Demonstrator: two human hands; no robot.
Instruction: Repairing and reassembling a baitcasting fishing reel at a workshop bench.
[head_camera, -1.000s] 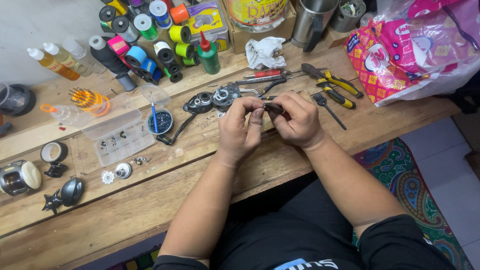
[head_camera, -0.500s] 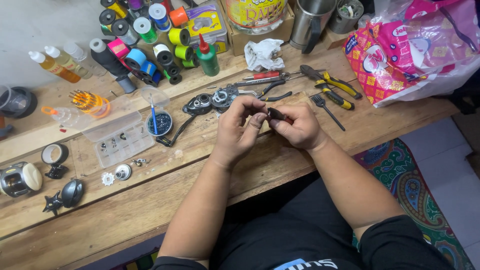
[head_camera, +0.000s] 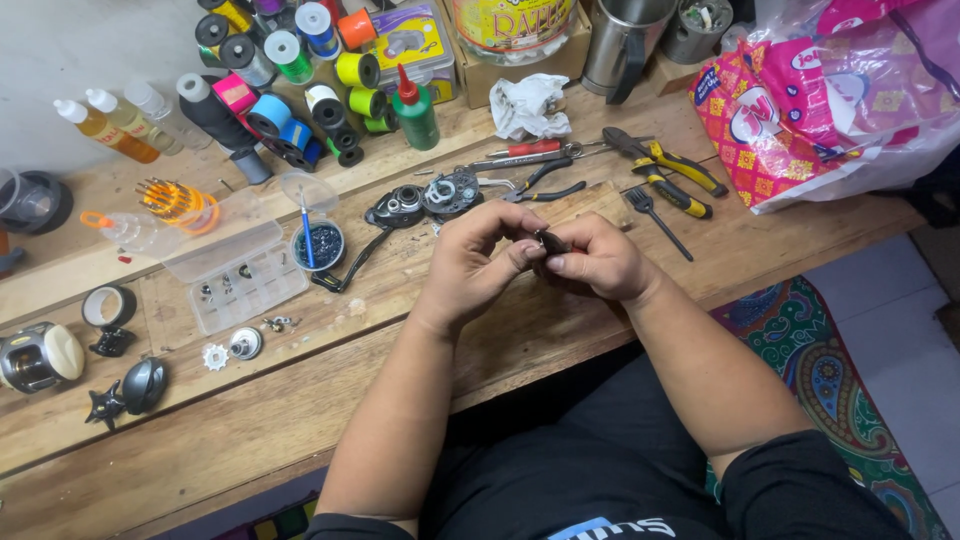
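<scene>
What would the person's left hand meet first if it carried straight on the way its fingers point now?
The small dark part pinched between both hands, then the right hand just behind it. The left hand points rightward at them; depth is unclear.

1. Yellow-handled pliers (head_camera: 668, 165) lie beside my small fork (head_camera: 655, 218).
2. A green bottle (head_camera: 414, 108) stands among the thread spools (head_camera: 300, 90) (quite a heap).
3. My clear parts box (head_camera: 240, 275) sits near the white gear (head_camera: 215, 357).
4. A crumpled rag (head_camera: 530, 105) rests by the metal cup (head_camera: 620, 45).

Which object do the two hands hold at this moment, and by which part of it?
Both hands, the left hand and the right hand, pinch a small dark part between their fingertips. The fingers hide most of it, so the exact place of the hold cannot be told.
</scene>
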